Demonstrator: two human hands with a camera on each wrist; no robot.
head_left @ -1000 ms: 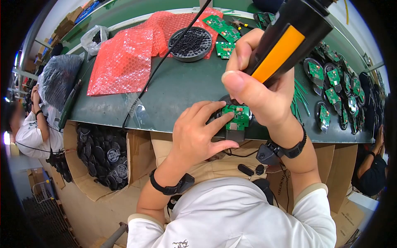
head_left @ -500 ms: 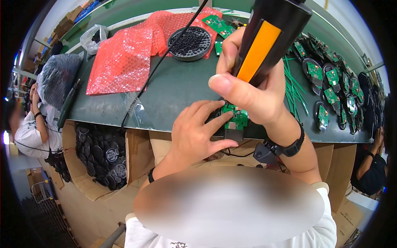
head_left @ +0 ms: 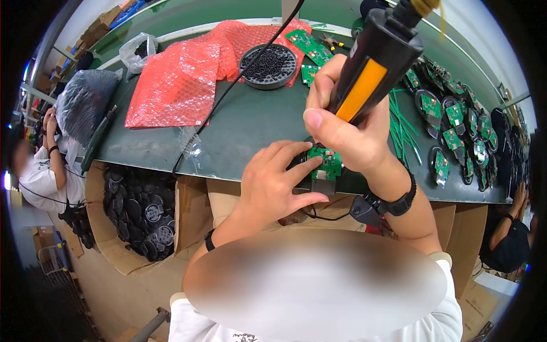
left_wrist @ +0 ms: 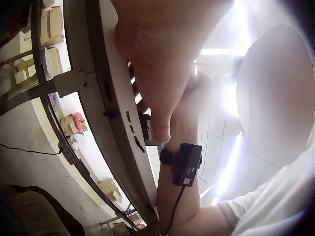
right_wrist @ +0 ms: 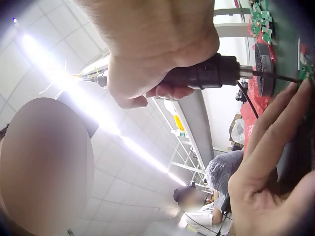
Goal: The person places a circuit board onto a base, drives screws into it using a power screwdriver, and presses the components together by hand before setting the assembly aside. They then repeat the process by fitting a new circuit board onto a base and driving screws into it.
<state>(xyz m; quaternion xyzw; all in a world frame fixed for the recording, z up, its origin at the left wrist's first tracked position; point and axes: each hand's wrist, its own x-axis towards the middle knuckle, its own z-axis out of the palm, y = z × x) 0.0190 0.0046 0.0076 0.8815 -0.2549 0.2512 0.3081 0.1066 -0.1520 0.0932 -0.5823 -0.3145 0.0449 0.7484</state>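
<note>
My left hand (head_left: 272, 181) lies at the table's front edge, its index and middle fingers stretched onto a green circuit board (head_left: 329, 161). The board sits on a black plastic part (head_left: 323, 187), partly covered by my hands. My right hand (head_left: 359, 139) grips a black electric screwdriver (head_left: 373, 71) with an orange stripe, tilted above the board. In the right wrist view the bit (right_wrist: 275, 76) reaches down to the board beside the left fingertips. The left wrist view shows mainly the left hand's thumb side (left_wrist: 160, 83) against the table edge.
Behind the hands stand a round dish of small black pieces (head_left: 268, 67) and red bubble wrap (head_left: 174, 82). Green strips (head_left: 401, 125) and several black parts with boards (head_left: 439, 165) lie at right. A carton of black parts (head_left: 139, 214) sits below left. A cable crosses the table.
The right hand and screwdriver have shifted a little left, and the screwdriver appears lower in view. The left hand keeps its place on the board. The head view has tilted slightly.
</note>
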